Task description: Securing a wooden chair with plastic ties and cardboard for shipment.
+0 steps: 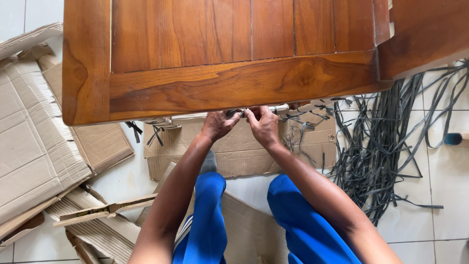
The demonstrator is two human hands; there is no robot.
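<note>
A brown wooden table top [220, 78] fills the upper view. Just under its near edge my left hand [219, 124] and my right hand [264, 126] meet, fingers pinched on a thin dark strip [237, 113] that lies along a pale bar beneath the wood. The fingertips and most of the strip are hidden by the table edge. My legs in blue trousers [210, 210] reach forward below the hands.
Flattened cardboard [34, 137] lies on the left and under the hands on the white tiled floor [430, 225]. A tangle of dark plastic strips [376, 146] spreads at the right. A blue-tipped tool [453, 139] lies at the right edge.
</note>
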